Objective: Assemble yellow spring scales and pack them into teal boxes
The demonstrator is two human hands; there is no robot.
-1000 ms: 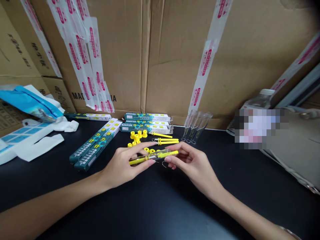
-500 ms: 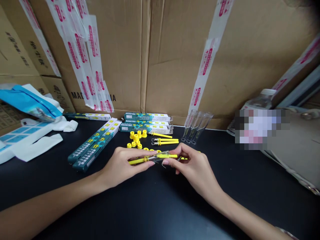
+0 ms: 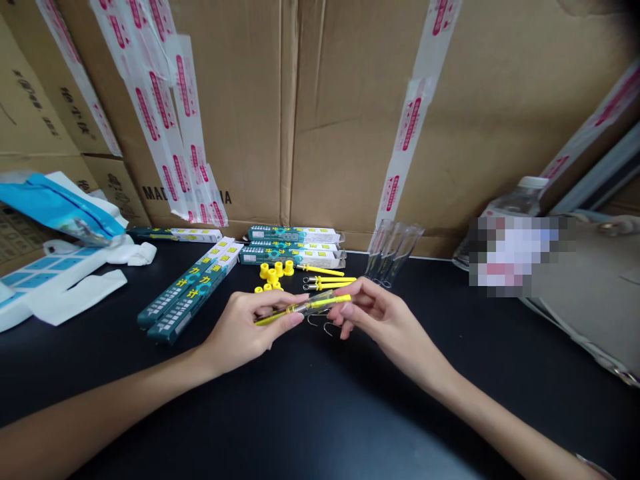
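Between my two hands lies a spring scale (image 3: 316, 305), with yellow parts in a clear tube, slanting slightly up to the right. My left hand (image 3: 245, 327) is closed round its left part, thumb along the near side. At the right end, my right hand (image 3: 375, 308) pinches the yellow tip with thumb and fingers. Thin metal hooks (image 3: 329, 329) show on the table just below. Beyond my hands are several small yellow caps (image 3: 273, 275) and several yellow rods with metal ring ends (image 3: 333, 283). Clear tubes (image 3: 395, 250) lie behind my right hand.
Green and white printed boxes (image 3: 193, 287) lie left of centre, and more boxes (image 3: 293, 253) stand against the cardboard wall (image 3: 350, 133). White and blue packaging (image 3: 55, 267) is at the left. A plastic bottle (image 3: 525, 197) and a beige bag (image 3: 595, 287) are at the right.
My right hand has shifted slightly up and left, its fingers now at the yellow tip. The scale's right end is raised a little. More of the hooks shows below.
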